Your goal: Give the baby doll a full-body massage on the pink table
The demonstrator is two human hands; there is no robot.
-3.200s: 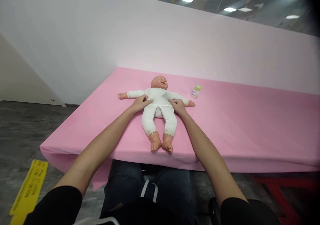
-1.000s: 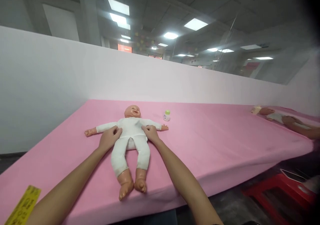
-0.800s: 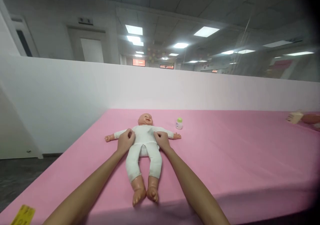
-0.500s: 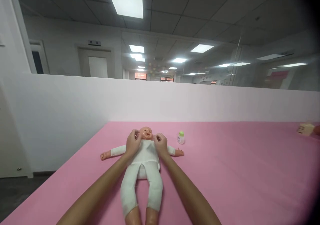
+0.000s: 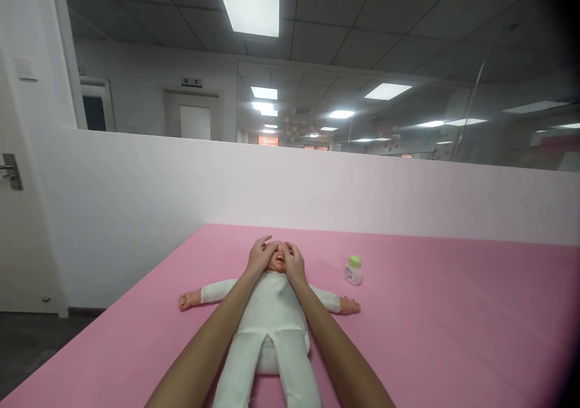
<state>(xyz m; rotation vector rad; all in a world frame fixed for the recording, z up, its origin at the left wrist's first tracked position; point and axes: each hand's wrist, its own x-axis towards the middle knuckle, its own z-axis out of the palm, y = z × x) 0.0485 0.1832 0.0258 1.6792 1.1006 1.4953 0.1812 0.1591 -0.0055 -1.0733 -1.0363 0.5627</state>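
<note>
On a long table [image 5: 453, 335] draped in pink, backed by a low white partition [image 5: 317, 184] and a glass-walled office, a baby doll [image 5: 272, 311] in a white suit lies on its back, arms spread wide. The left hand [image 5: 260, 257] and right hand [image 5: 295, 262] rest open on either side of the doll's face, fingers curved over it. A small green-capped bottle [image 5: 353, 270] stands upright near the doll's outstretched arm, apart from it.

Small green-capped bottle [image 5: 353, 270] upright on pink table [image 5: 453, 335], white partition [image 5: 317, 184] behind.
</note>
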